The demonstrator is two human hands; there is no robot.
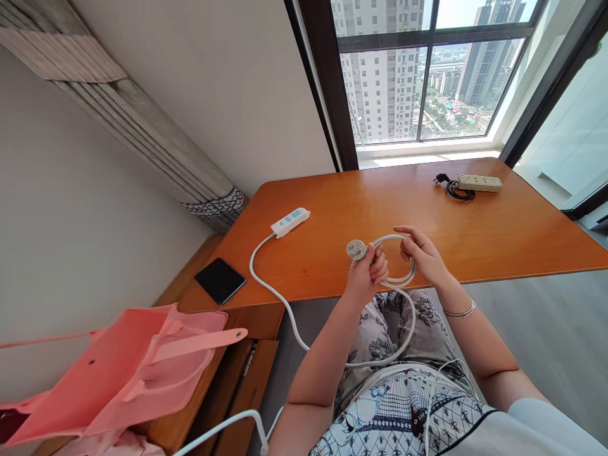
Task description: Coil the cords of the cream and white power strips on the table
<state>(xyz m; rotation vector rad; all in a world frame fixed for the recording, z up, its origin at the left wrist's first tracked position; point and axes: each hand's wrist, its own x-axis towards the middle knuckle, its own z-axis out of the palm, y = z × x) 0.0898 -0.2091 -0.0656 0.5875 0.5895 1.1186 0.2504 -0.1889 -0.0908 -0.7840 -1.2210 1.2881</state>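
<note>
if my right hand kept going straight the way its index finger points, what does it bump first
Probably the left hand, across the loop of white cable that the right hand seems to touch; depth is unclear, so the index finger might pass above it.

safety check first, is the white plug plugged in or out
Out: the white plug is held in the left hand, its prongs exposed.

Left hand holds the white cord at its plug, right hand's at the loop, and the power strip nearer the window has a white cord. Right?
One error: the power strip nearer the window has a black cord, per the head view. Left hand at the plug and right hand at the loop stand.
</note>
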